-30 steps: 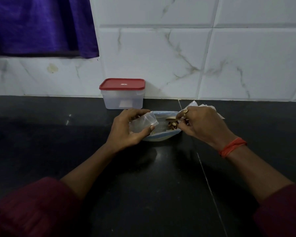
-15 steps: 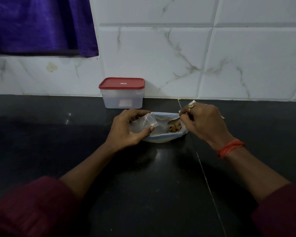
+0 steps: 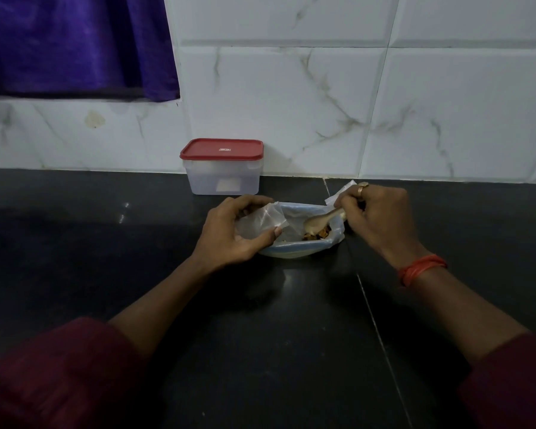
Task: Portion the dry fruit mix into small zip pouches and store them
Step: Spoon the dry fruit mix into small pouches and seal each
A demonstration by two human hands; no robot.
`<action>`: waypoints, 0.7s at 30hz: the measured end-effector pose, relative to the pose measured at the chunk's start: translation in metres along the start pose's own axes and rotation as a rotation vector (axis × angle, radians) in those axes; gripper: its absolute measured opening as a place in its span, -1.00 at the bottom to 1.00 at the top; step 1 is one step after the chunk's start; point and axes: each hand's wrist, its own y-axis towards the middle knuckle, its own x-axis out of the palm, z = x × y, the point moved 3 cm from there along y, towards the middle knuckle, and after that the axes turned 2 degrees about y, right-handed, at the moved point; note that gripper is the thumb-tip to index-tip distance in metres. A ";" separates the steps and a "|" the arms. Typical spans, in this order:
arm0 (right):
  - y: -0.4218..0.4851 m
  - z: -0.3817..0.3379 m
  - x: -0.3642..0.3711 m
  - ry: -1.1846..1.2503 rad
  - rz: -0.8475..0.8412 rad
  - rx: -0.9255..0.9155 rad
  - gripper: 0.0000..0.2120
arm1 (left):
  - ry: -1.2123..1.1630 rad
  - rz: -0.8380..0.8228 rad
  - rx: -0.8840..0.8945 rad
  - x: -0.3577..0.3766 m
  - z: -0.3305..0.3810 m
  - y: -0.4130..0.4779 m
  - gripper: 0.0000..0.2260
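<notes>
A: Left hand?
B: Curled round a small clear pouch, centre frame, at the left edge of the big bag.
A: Right hand?
B: Pinching a spoon by the handle, its bowl at the dry fruit inside the bag; whether it touches, can't tell. Red-lidded box behind, by the wall.
</notes>
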 end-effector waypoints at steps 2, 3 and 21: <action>0.000 0.003 -0.002 0.041 -0.011 0.063 -0.77 | -0.039 0.006 0.002 0.000 0.001 0.000 -0.52; 0.000 0.003 -0.002 0.062 -0.028 0.091 -0.77 | -0.048 0.001 0.003 0.000 0.001 0.000 -0.51; -0.004 0.003 0.011 0.424 -0.416 0.533 -0.70 | -0.059 -0.020 0.029 -0.002 0.003 0.000 -0.51</action>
